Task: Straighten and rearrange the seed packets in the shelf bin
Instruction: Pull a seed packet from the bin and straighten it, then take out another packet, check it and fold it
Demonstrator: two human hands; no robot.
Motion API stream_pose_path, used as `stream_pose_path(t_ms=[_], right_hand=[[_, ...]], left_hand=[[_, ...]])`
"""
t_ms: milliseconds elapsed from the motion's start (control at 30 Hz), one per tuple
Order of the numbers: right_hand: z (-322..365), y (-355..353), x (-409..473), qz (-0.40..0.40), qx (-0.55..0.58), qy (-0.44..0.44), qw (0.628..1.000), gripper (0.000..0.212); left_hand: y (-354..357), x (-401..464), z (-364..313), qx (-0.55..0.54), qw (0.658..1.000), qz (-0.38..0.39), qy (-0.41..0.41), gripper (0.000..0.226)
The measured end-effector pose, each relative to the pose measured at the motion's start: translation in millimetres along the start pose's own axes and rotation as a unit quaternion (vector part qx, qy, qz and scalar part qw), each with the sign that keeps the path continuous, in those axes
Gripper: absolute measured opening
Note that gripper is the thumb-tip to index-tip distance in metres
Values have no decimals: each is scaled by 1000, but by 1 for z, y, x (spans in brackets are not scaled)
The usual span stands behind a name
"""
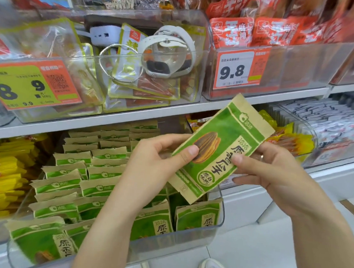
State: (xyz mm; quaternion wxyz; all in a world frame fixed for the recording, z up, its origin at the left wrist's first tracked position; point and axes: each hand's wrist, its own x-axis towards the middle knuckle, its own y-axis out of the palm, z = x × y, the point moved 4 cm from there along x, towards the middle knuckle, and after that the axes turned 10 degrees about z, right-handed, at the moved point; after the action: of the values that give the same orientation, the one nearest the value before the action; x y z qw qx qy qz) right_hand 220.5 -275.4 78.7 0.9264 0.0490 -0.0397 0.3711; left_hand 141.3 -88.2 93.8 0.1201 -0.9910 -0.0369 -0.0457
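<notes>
The shelf (132,119) carries clear plastic bins in two tiers. On the lower tier the shelf bin (187,239), a long clear tray, is packed with seed packets (72,182) in green and tan paper, standing in several rows that run back under the shelf above; those at the front lean and sit unevenly, and the front right corner holds one packet apart from its neighbours. To its left is a bin of yellow packets (6,177). Above, a clear bin (175,58) holds yellow-edged snack bags (129,50) with a white smartwatch (165,54) and a silver bangle (118,64) lying on them. Beside it, a bin behind a 9.8 price tag (238,68) holds red packets (257,30).

One held packet (220,148) is lifted above the bin's right side, tilted with its top toward the upper right. The left hand (160,159) has a closed grip on its left edge, thumb across the printed face. The right hand (272,170) pinches its right edge, thumb on the front and fingers behind.
</notes>
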Motion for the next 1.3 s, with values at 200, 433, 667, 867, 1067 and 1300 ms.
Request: stream_pose_path(t_ms=[200,433,667,867,1067,1300], right_hand=[[28,-30,3,-136,-30,-98,985,31],[32,-19,34,-94,-257,-183,944,31],[2,-5,74,-59,-323,-222,918,23],[-32,2,101,-62,-359,-213,906,29],[-49,-4,127,-68,-393,-140,906,16],[-61,-4,144,-82,-455,-35,886,10]], left_hand=[[-24,16,4,411,905,8,-112,55],[-33,55,29,555,807,110,-172,80],[-45,59,54,516,824,142,-185,88],[-41,52,63,528,824,136,-152,87],[-41,50,64,520,831,136,-143,83],[-42,51,67,521,831,136,-138,83]])
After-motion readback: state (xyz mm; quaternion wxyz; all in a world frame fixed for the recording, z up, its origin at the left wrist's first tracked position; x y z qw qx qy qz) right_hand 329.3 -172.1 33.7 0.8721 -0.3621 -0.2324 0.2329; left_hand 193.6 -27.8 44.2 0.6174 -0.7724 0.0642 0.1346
